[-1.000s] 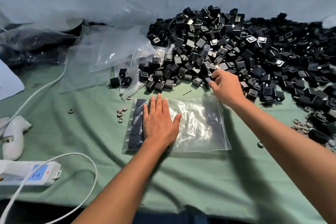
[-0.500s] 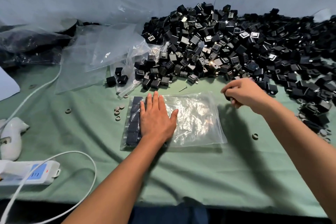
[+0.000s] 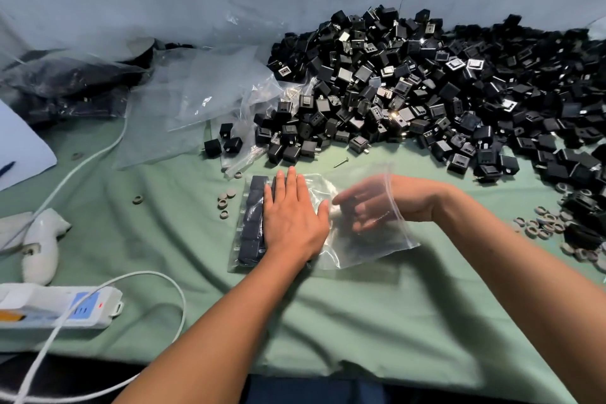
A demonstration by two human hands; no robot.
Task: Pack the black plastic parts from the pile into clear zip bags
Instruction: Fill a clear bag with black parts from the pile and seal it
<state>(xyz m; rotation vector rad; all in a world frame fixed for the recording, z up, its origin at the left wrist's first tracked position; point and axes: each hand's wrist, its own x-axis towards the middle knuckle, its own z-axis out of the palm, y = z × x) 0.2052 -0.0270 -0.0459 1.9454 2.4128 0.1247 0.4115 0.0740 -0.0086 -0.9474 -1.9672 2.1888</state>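
Black plastic parts (image 3: 426,92) lie in one big pile along the far right of the green cloth (image 3: 328,321), too many to count. Three strays (image 3: 226,141) sit just left of the pile. One clear zip bag (image 3: 360,246) lies flat near the middle; a single column of parts (image 3: 251,223) fills its left end, roughly five, though the seams are hard to tell. The left hand (image 3: 292,223) presses flat on the bag, fingers straight and together. The right hand (image 3: 364,207) is inside the bag's open right mouth, blurred through the plastic; its grip cannot be told. Loose empty bags (image 3: 203,92) lie far left. Four grey rings (image 3: 224,203) sit left of the bag.
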